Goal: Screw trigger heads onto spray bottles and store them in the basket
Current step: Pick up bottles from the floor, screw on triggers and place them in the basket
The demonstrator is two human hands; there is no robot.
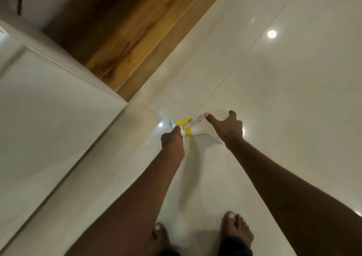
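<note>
Both hands are on one bottle, held low over the glossy floor. Your left hand is closed on the trigger head, near its yellow trigger. Your right hand holds the bottle body, thumb sticking out loose, fingers wrapped over the far side. Yellow collar sits at the neck; can't tell if it's fully tight. Risk: cross-threading if head is tilted while you twist. Clear body could slip in that loose right grip. No basket in view, so you'll have to find it. Bare feet below.
</note>
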